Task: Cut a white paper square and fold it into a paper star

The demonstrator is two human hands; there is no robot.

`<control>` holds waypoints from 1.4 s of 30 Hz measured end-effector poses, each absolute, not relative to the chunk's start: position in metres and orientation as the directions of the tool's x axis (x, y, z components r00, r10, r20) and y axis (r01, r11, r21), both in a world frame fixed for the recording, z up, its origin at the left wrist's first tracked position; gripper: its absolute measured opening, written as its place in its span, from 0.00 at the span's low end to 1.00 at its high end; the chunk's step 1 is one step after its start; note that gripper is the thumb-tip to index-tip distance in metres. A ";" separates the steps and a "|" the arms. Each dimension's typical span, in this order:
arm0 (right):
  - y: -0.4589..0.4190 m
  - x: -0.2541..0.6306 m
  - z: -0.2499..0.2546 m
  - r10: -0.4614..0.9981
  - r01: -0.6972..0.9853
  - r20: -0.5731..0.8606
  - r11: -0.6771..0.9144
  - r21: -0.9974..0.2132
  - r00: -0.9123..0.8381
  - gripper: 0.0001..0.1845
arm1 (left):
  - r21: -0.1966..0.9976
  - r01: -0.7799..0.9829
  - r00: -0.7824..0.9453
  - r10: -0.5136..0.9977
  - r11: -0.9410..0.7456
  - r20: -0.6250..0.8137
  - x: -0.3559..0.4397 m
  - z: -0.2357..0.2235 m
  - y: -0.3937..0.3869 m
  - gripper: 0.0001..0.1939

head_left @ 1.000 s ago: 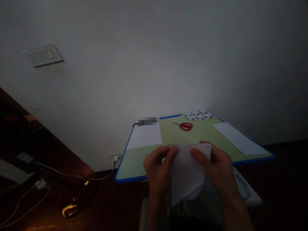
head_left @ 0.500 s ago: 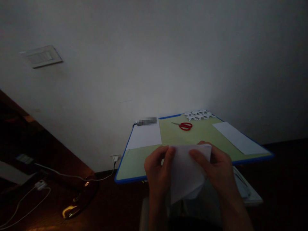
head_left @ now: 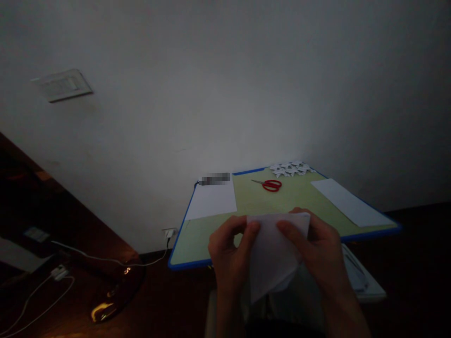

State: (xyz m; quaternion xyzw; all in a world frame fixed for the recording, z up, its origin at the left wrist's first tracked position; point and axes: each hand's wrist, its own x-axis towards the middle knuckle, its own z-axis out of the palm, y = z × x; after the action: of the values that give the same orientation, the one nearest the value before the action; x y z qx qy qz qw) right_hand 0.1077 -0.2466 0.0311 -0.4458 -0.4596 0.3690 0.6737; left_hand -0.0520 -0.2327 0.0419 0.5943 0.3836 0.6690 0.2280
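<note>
A folded sheet of white paper [head_left: 273,253] is held up in front of me, just off the near edge of the table. My left hand [head_left: 232,249] pinches its upper left edge, thumb on the near face. On the upper right, my right hand [head_left: 317,244] grips the same paper with the thumb pressed flat on it and the fingers behind. The paper's lower part hangs down in a slanted point, with a second layer showing at the lower right. Red-handled scissors [head_left: 272,185] lie on the table beyond the hands, blades pointing left.
The green table [head_left: 197,244] has a blue rim and stands against the wall. On it lie white sheets at the left [head_left: 214,202] and right [head_left: 348,202], and several small folded paper shapes [head_left: 291,169] at the back. A white cable [head_left: 105,257] runs to a wall socket.
The left thumb has slid slightly right along the paper's top edge. Both hands keep hold of the paper, and the things on the table are unmoved.
</note>
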 end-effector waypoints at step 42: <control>-0.252 0.110 0.038 0.839 0.000 0.480 0.497 -0.868 0.257 0.15 | 0.725 0.265 -0.263 0.676 -0.635 0.688 -0.063 0.039 -0.231 0.06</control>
State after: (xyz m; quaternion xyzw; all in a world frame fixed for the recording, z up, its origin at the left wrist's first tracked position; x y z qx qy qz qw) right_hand 0.1098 -0.2525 0.0375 -0.3976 -0.5273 0.3058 0.6858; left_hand -0.0626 -0.2312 0.0394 0.5885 0.4001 0.6864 0.1497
